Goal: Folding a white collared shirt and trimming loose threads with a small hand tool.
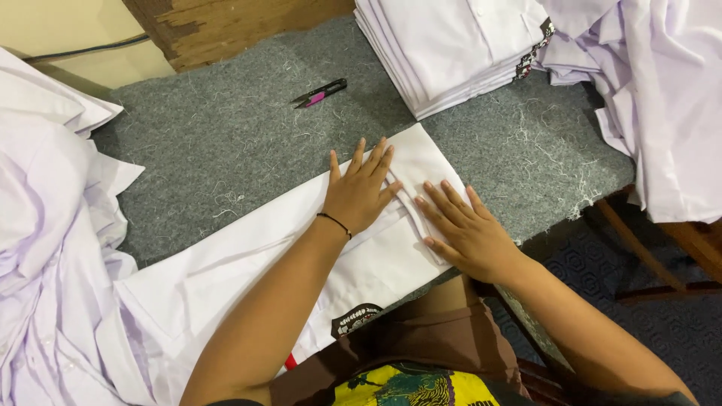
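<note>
A white shirt [248,263] lies folded lengthwise across the grey felt table [226,143]. My left hand [359,192] presses flat on it near its far end, fingers spread, a thin black band on the wrist. My right hand [466,229] lies flat beside it on the folded edge of the same shirt, fingers together and pointing left. A dark patch [355,319] shows on the shirt near the table's front edge.
A stack of folded white shirts [451,49] sits at the back. Loose white garments are heaped at right [662,98] and left [45,248]. Small thread snips [320,93] with a pink grip lie on the felt. Wooden furniture [677,248] stands at right.
</note>
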